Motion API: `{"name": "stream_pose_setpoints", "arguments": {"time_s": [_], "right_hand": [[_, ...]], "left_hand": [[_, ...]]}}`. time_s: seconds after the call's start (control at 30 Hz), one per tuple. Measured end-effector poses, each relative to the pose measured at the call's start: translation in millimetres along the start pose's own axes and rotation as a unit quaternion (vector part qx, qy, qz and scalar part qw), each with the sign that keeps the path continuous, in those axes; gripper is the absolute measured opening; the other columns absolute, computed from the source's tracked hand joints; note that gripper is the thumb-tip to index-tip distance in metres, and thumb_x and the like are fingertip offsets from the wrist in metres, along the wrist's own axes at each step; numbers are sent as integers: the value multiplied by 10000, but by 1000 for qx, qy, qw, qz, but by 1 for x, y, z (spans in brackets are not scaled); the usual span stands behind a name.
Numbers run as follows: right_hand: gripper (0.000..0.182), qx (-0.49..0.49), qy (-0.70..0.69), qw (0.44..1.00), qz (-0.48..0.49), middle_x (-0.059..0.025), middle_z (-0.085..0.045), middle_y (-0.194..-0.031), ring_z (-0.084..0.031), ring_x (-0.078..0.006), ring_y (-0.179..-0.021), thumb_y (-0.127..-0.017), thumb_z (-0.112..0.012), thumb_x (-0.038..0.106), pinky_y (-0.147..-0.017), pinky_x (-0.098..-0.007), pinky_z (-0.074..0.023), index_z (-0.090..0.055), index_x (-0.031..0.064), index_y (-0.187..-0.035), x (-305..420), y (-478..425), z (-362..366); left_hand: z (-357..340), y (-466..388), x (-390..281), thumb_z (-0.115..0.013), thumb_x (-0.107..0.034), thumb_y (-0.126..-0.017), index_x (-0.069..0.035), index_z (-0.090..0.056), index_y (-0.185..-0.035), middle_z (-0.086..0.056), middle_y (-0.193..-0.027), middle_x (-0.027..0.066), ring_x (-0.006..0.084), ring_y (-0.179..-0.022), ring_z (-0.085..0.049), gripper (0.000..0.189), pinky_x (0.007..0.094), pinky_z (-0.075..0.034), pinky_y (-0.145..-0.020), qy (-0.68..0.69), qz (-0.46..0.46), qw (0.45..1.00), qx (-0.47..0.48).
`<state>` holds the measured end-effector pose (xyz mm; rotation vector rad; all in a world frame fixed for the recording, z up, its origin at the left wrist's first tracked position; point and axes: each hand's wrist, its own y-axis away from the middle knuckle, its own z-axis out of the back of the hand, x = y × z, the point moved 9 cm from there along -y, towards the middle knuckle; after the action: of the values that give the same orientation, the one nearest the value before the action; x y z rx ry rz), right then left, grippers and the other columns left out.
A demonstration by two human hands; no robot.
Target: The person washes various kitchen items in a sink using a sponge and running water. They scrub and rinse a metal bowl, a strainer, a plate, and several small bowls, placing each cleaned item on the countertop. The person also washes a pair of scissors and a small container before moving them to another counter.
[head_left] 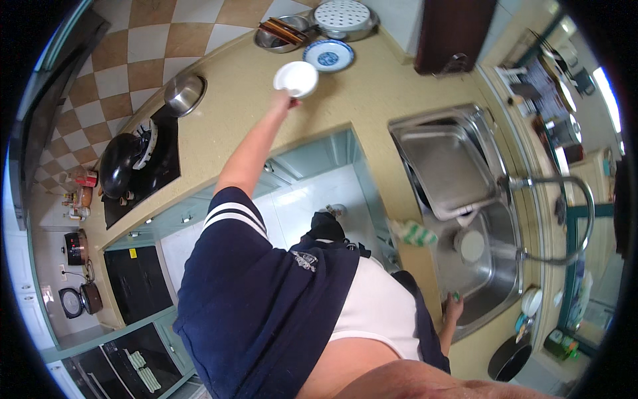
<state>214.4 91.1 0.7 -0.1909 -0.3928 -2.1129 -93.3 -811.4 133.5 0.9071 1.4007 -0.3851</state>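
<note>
My left hand (285,99) is stretched out over the counter and grips the rim of a white bowl or dish (297,79). Just beyond it lies a blue-patterned plate (328,55). My right hand (453,306) is at the near edge of the steel sink (483,294), with something green at its fingertips that is too small to make out. In the sink basin sits a round pale object (471,245). A metal tray (451,164) lies tilted across the other basin. A green-and-white cloth (416,233) hangs over the front edge of the sink.
At the back are a metal bowl with chopsticks (279,37) and a perforated steamer plate (342,15). Left, a steel bowl (184,95) leans near the hob, which holds a black wok (119,164). The curved faucet (588,214) arches over the sink; a black pan (509,358) stands nearby.
</note>
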Motion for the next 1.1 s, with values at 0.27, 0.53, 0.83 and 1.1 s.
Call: {"name": "stream_pose_setpoints", "arguments": {"time_s": [0.27, 0.53, 0.83, 1.1], "right_hand": [[500, -2, 141, 988, -59, -227, -573, -1015, -541, -377, -956, -692, -689, 235, -821, -428, -427, -508, 26, -1109, 45, 20, 20], [486, -22, 142, 979, -147, -219, -549, -1056, -510, -371, -998, -707, -677, 215, -832, -440, -411, -486, 11, -1105, 84, 37, 24], [453, -101, 38, 985, -134, -165, -556, -1112, -523, -340, -1022, -745, -621, 200, -854, -394, -427, -503, 89, -1168, 79, 38, 35], [676, -191, -179, 932, -250, -199, -600, -1028, -576, -299, -979, -678, -611, 546, -838, -354, -444, -563, 13, -1091, 33, 10, 75]], "left_hand": [[147, -223, -41, -378, 54, -785, 174, -466, -1029, -550, -883, 270, 324, -609, -606, 286, 392, -539, -430, 107, -27, 966, -234], [178, -325, -38, -461, -68, -835, 20, -463, -1165, -543, -1028, 165, 313, -843, -577, 342, 397, -547, -570, 139, 14, 961, -237], [148, -385, -6, -475, -252, -844, 9, -541, -1097, -583, -1007, 167, 302, -941, -567, 370, 426, -489, -785, 170, 127, 974, 82], [10, -35, -56, -417, -351, -914, -32, -472, -1146, -524, -1075, 91, 192, -919, -496, 398, 298, -413, -766, -290, -184, 935, 86]]}}
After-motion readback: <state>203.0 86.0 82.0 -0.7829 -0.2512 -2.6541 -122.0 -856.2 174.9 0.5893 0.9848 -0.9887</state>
